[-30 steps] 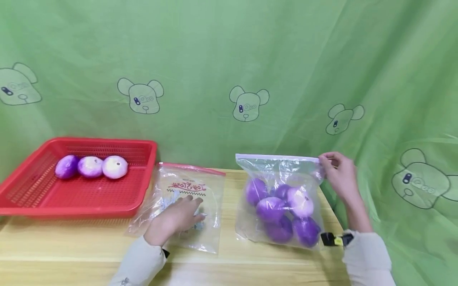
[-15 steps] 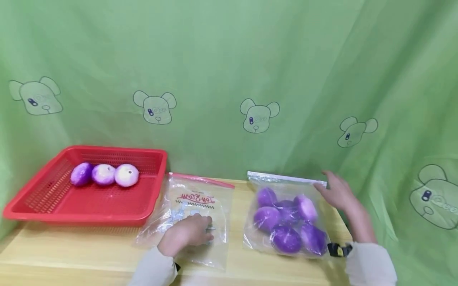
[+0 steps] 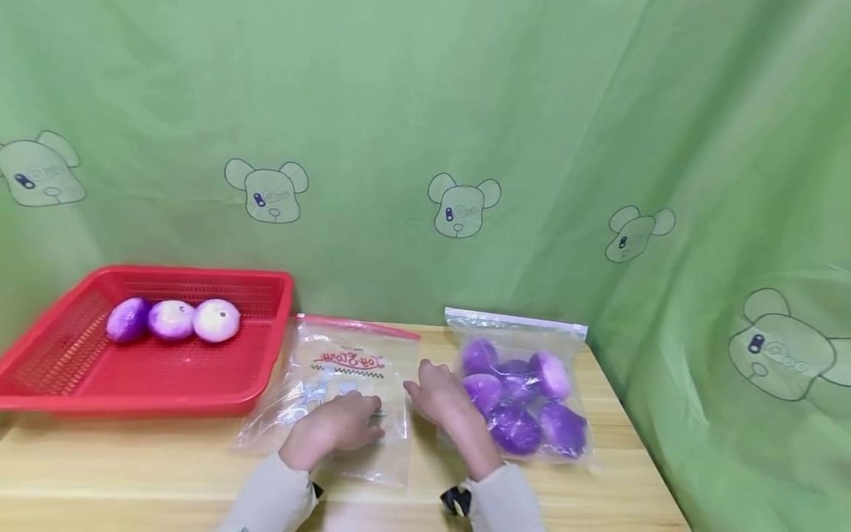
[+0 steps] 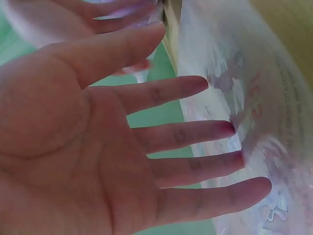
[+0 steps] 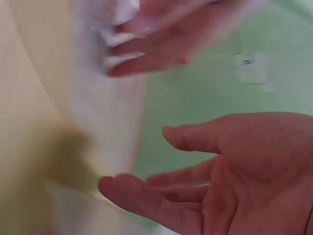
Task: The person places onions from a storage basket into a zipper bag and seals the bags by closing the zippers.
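A flat clear zip bag with a red zip strip, mirrored red lettering and pale blue print lies on the table. My left hand rests on it; in the left wrist view the fingers are straight and spread, their tips at the plastic. Just right of this bag, above the table, my right hand reaches in with relaxed fingers, holding nothing. A second zip bag, with a white strip, lies to the right, filled with several round purple-and-white onion-like vegetables. My right forearm partly covers its left side.
At the left stands a red perforated plastic basket with three more purple-and-white round vegetables in a row. The wooden table ends at the right along a green curtain, which also hangs behind everything.
My right hand has let go of the filled bag's top right corner and moved left towards the flat bag. The filled bag's top has sunk down. My left hand stays on the flat bag.
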### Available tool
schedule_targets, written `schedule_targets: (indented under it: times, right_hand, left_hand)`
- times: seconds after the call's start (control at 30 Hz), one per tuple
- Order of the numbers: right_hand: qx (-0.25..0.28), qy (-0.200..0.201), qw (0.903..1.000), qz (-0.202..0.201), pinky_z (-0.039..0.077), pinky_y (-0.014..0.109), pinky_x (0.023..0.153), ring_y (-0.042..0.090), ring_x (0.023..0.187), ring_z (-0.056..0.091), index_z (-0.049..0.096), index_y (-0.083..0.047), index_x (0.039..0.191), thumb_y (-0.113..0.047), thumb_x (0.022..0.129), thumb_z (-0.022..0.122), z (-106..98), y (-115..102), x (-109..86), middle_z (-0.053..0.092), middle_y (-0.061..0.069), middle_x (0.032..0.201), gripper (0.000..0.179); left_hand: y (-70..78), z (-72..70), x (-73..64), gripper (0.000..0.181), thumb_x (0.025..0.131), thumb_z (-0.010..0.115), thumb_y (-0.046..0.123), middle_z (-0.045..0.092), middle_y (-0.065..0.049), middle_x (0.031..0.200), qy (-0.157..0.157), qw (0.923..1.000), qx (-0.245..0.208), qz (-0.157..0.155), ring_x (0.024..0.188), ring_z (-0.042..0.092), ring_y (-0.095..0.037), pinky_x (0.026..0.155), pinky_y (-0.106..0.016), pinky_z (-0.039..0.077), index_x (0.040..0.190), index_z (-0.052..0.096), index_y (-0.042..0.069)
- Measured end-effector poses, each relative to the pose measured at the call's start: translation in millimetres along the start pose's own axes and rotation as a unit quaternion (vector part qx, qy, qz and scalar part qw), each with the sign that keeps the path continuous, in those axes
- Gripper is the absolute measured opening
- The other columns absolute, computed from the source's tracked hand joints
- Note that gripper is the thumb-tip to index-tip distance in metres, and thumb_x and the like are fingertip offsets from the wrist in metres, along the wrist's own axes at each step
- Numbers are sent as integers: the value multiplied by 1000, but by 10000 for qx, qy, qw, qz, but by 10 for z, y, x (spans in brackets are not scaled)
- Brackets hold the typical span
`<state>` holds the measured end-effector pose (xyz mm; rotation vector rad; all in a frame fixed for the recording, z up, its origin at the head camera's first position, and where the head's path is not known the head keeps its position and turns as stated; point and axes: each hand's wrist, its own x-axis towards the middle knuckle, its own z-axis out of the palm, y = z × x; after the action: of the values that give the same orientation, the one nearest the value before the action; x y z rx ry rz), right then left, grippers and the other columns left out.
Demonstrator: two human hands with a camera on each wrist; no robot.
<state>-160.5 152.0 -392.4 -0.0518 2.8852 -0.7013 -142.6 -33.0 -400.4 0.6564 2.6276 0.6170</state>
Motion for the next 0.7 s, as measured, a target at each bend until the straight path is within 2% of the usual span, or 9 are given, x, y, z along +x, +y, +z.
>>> schedule_targets:
  times: [0.1, 0.17, 0.3, 0.37, 0.43, 0.5, 0.53, 0.6, 0.7]
  right_hand:
    - [58, -118, 9992, 368, 56, 40, 58, 31, 63, 63, 45, 13, 137, -23, 96, 64, 198, 23, 132, 65, 26, 92, 57]
    - [437, -279, 9965, 650, 55, 38, 51, 30, 58, 64, 32, 13, 146, -19, 95, 65, 291, 65, 180, 64, 26, 90, 69]
    - [1936, -236, 9766, 907, 45, 27, 36, 18, 43, 54, 19, 11, 152, -5, 87, 65, 415, 132, 222, 61, 18, 82, 81]
    - [3135, -75, 9453, 903, 42, 24, 35, 13, 40, 48, 21, 12, 150, -1, 82, 65, 432, 136, 240, 57, 10, 71, 81]
    - [4296, -49, 8991, 842, 40, 21, 36, 9, 41, 44, 29, 12, 146, 1, 80, 64, 422, 131, 251, 53, 3, 64, 76]
    - [5091, -167, 8573, 743, 39, 19, 37, 6, 42, 42, 33, 14, 143, 1, 80, 64, 394, 128, 260, 51, -1, 59, 71]
    - [5339, -229, 8423, 705, 38, 18, 38, 6, 43, 42, 37, 13, 140, 1, 80, 63, 374, 126, 260, 50, -3, 59, 66]
    - [5654, -170, 8226, 577, 37, 17, 40, 5, 45, 42, 42, 9, 137, 2, 81, 62, 335, 127, 254, 51, -4, 60, 60]
    - [5798, 432, 8135, 90, 37, 17, 43, 6, 48, 42, 44, -1, 143, 6, 84, 59, 247, 90, 218, 49, -5, 63, 62]
  left_hand:
    - [14, 2, 40, 33, 90, 71, 25, 67, -11, 101, -61, 10000, -8, 44, 92, 62, -28, 84, -49, 53, 115, 67, 4]
    - [19, 1, 58, 37, 90, 71, 26, 67, -12, 105, -121, 9999, 34, 1, 97, 62, -29, 87, -50, 53, 120, 66, 5]
    - [7, -19, 68, 33, 94, 67, 22, 68, -13, 110, -202, 9996, -14, 176, 102, 63, -31, 91, -50, 52, 121, 66, 4]
    - [-22, -53, 58, 29, 96, 63, 18, 69, -14, 113, -176, 9991, -99, 366, 108, 62, -34, 96, -52, 50, 121, 66, 3]
    - [-58, -103, 39, 28, 99, 58, 14, 68, -15, 116, -157, 9982, -255, 521, 111, 62, -34, 99, -52, 48, 123, 65, 2]
    - [-91, -165, 11, 30, 100, 56, 12, 66, -16, 122, -192, 9969, -439, 631, 114, 61, -33, 104, -52, 45, 127, 62, 1]
    - [-108, -191, -1, 31, 100, 55, 11, 66, -16, 121, -196, 9960, -557, 676, 110, 62, -31, 103, -51, 45, 128, 62, 1]
    - [-129, -250, -32, 33, 101, 53, 12, 65, -15, 122, -149, 9938, -805, 748, 108, 62, -28, 103, -51, 46, 131, 59, 1]
    - [-150, -345, -80, 35, 102, 53, 15, 65, -13, 122, 261, 9893, -1133, 880, 102, 65, -26, 100, -49, 48, 134, 58, 1]
